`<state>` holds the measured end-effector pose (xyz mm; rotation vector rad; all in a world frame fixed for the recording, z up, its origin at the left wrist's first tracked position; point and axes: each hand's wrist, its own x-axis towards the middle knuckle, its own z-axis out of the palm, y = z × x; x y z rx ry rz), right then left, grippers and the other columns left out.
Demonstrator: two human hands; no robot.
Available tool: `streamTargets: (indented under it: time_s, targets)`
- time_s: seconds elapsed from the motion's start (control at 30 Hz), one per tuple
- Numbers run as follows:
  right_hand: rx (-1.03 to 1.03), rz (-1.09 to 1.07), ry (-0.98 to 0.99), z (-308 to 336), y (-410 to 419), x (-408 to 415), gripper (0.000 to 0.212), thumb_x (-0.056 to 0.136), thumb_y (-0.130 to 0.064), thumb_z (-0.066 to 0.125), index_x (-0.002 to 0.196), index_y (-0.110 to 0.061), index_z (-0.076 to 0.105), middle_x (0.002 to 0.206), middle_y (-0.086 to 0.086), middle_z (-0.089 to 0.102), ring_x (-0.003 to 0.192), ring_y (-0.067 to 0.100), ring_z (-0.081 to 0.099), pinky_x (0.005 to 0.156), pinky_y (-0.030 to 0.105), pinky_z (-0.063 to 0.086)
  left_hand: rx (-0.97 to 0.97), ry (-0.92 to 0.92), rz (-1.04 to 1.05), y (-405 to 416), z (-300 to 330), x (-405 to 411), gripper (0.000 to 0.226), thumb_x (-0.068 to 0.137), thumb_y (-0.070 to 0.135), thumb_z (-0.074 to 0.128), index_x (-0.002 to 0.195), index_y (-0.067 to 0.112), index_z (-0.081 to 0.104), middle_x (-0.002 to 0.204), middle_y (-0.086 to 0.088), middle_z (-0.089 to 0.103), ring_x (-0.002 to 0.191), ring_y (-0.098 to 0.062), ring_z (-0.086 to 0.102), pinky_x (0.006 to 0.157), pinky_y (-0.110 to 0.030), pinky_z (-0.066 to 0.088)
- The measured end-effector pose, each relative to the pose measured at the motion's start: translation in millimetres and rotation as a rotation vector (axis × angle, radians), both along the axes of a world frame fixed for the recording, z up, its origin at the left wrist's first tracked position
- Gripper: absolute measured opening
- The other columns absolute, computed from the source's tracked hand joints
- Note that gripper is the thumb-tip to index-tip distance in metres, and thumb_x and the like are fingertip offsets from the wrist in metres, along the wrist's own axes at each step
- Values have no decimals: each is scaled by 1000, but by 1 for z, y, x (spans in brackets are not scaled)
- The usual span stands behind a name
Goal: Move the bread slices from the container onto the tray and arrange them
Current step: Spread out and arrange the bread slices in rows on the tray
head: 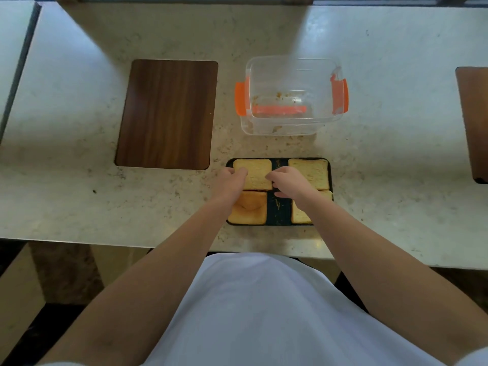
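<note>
A dark tray (279, 207) lies near the counter's front edge with several bread slices on it. The far-left slice (257, 173) is held at both sides: my left hand (231, 180) grips its left edge and my right hand (289, 182) pinches its right edge. A browner toasted slice (249, 211) lies at the near left. The far-right slice (313, 172) lies flat, and the near-right slice (299, 216) is partly hidden under my right wrist. Behind the tray stands the clear container (291, 95) with orange clips, holding only crumbs.
A dark wooden board (167, 113) lies on the pale stone counter (79, 180) to the left of the container. Another wooden board (475, 122) shows at the right edge. Crumbs lie between container and tray.
</note>
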<state>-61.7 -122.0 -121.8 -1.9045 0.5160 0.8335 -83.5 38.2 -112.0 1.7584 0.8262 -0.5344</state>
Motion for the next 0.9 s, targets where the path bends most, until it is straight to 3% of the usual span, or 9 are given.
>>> streamTargets:
  time_s: [0.07, 0.17, 0.3, 0.37, 0.47, 0.6, 0.7, 0.8, 0.9]
  targets:
    - [-15, 5, -14, 1, -4, 1, 33, 93, -29, 59, 119, -8, 63, 109, 13, 65, 93, 17, 62, 80, 32, 57, -14, -13, -18, -4, 1, 2, 18, 89, 36, 55, 94, 19, 55, 85, 4, 51, 76, -14, 48, 59, -31, 32]
    - [-20, 21, -19, 2, -8, 1, 44, 93, -31, 59, 131, -9, 59, 109, 5, 64, 91, 14, 60, 80, 31, 56, -28, 1, -39, -7, 1, 2, 33, 88, 38, 54, 112, 16, 57, 94, 5, 54, 83, -10, 50, 60, -30, 34]
    - [-76, 48, -54, 5, -6, -5, 46, 92, -29, 57, 129, -2, 59, 121, 22, 65, 105, 35, 64, 91, 50, 56, 4, -36, -58, 0, -1, -7, 30, 92, 33, 54, 119, 20, 58, 104, 7, 60, 91, -10, 54, 67, -28, 39]
    - [-126, 26, -123, 7, -4, -12, 50, 91, -30, 56, 134, -3, 55, 129, 17, 63, 97, 23, 64, 79, 40, 54, 28, -58, -61, 9, -2, -18, 38, 94, 30, 54, 130, 19, 56, 116, 5, 58, 102, -12, 55, 82, -31, 41]
    - [-130, 28, -194, 7, 0, -35, 49, 93, -29, 57, 138, -11, 49, 122, 2, 59, 89, 7, 53, 64, 23, 39, 42, -61, -25, 24, -5, -42, 43, 95, 25, 53, 137, 15, 54, 123, 2, 58, 113, -16, 53, 89, -32, 41]
    - [-102, 137, -126, 5, 10, -69, 51, 93, -26, 57, 141, -11, 46, 114, -3, 55, 92, 9, 54, 71, 25, 44, 62, -59, -5, 37, -6, -70, 36, 94, 22, 52, 127, 16, 63, 106, 7, 67, 98, -12, 61, 81, -32, 49]
    - [-84, 152, -76, 1, 16, -81, 50, 92, -27, 57, 139, -10, 48, 105, -5, 58, 88, 11, 53, 75, 29, 45, 44, -34, -30, 39, -6, -79, 23, 94, 20, 51, 111, 23, 66, 93, 11, 67, 92, -11, 63, 84, -35, 52]
    - [-76, 152, -57, 1, 16, -84, 48, 92, -27, 57, 137, -12, 51, 97, -7, 57, 89, 12, 55, 76, 29, 46, 69, -41, -98, 37, -6, -81, 25, 91, 20, 50, 94, 10, 73, 88, -3, 72, 84, -17, 63, 75, -35, 49]
    - [-74, 164, -48, 2, 13, -81, 50, 92, -29, 58, 139, -13, 51, 99, -7, 56, 90, 11, 54, 75, 27, 43, 116, -85, -159, 32, -5, -79, 14, 91, 20, 51, 92, 26, 64, 82, 4, 65, 74, -9, 57, 67, -28, 41]
